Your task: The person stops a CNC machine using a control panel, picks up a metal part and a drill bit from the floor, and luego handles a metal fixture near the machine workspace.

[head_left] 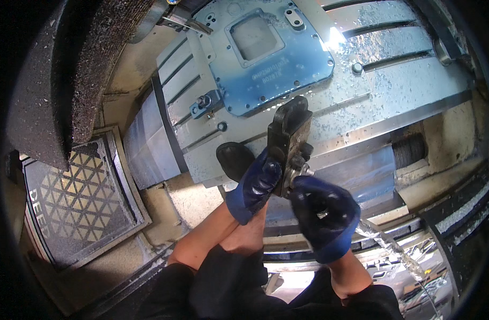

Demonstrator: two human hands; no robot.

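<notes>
My left hand [258, 184], in a dark blue coated work glove, is closed round a dark metal clamp block [290, 125]. The block is tilted upright, with a rounded, notched upper end. From its right side juts a silver bolt [299, 169] with a nut. My right hand [325, 213], gloved alike, is curled with its fingertips at that bolt; it is slightly blurred. A small shiny bit shows in its curled fingers, too small to name. Beyond both hands a blue-tinted metal plate [276, 88] with a square opening lies on the slotted machine table [399, 85].
A small clamp [206, 103] with a bolt stands at the plate's left corner. The spindle tool [188, 22] hangs at the upper left. Metal chips and wet coolant dot the table. A dark rounded shoe-like shape [235, 161] is beside my left hand. A patterned panel [82, 194] is at left.
</notes>
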